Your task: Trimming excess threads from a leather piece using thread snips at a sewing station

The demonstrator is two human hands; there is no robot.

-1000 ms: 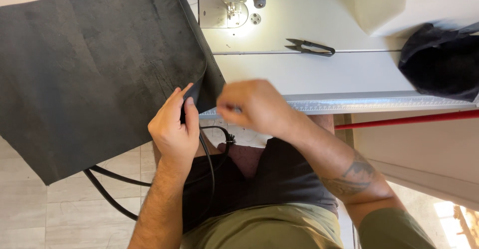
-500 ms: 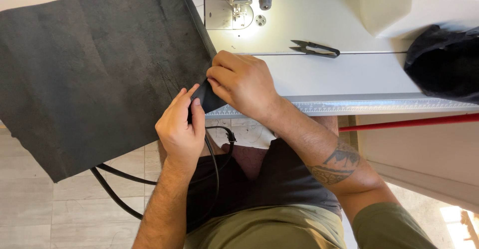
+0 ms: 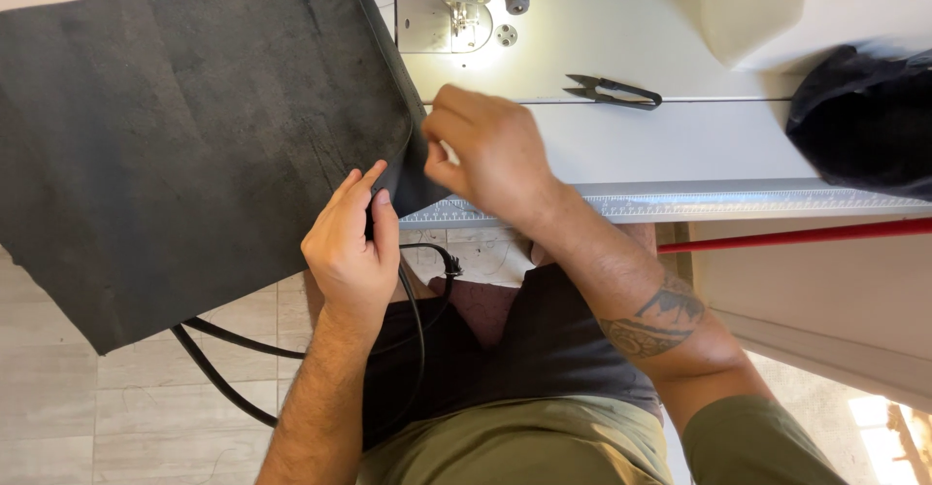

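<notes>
Dark grey fabric (image 3: 184, 145): big, felt-like sheet w/ faint vertical creases, spread over the left part of the counter (image 3: 680, 145) and hanging off its front edge toward the floor. Its lower right corner sits btwn both hands. Left hand (image 3: 351, 247) has fingers closed on that corner's edge from below, thumb alongside. Right hand (image 3: 485, 150) is at the same edge from the right, fingers curled together pinching the fabric hem, though the exact contact is partly hidden.

Counter is white, w/ a printed ruler strip (image 3: 728, 201) along the front edge. Sewing machine (image 3: 466, 0) at top centre w/ its lamp lit, black thread snips (image 3: 614, 90) to its right, a dark cloth bundle (image 3: 864, 116) at far right. Below: light tile floor, black cables (image 3: 223, 368), a red rod (image 3: 796, 235) under the counter.

Vs 0.5 s ago: right hand has lifted slightly up and right along the hem; left hand barely moved; fabric unchanged.
</notes>
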